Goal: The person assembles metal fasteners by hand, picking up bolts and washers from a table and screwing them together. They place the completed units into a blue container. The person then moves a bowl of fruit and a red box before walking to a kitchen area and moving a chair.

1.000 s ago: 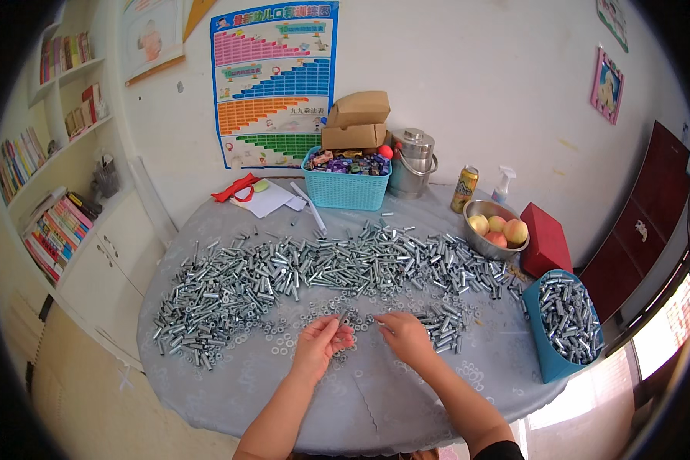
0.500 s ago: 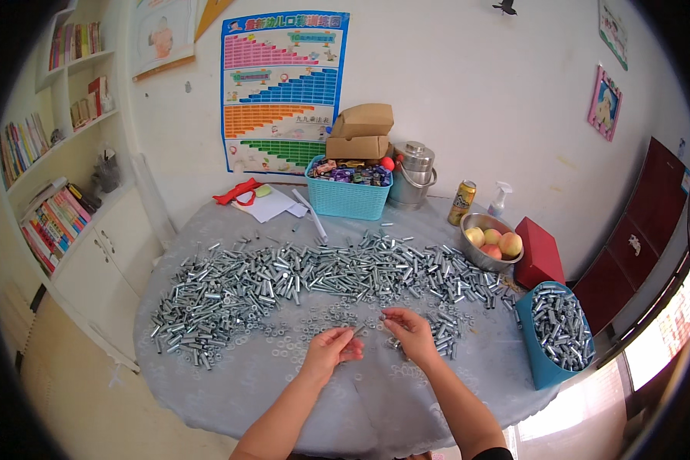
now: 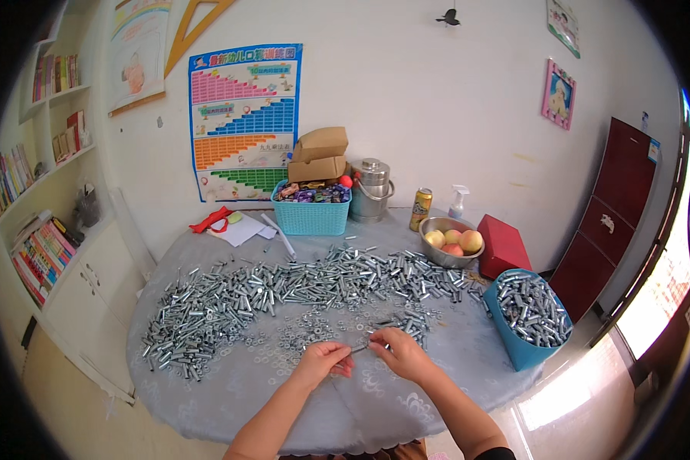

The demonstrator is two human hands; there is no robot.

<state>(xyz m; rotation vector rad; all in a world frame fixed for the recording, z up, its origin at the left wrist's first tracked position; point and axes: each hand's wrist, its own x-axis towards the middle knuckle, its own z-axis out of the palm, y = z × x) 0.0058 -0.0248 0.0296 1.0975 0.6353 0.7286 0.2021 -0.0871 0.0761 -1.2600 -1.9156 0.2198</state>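
Left hand: thumb and fingers pinched together on one end of a slim metal bolt
Right hand: fingers curled in, tips at the bolt's other end; whether they grip anything I cannot tell
Bolt: between the two hands, above the near part of the grey-covered worktop
Step in hand: seemingly handwork on this single bolt
Next move: calls, I'd judge, for a steady left pinch and well-aligned right fingertips
In the way: loose washers and a small heap of metal sleeves just beyond the hands
Around: long bolt pile, blue bin, steel fruit bowl, red box
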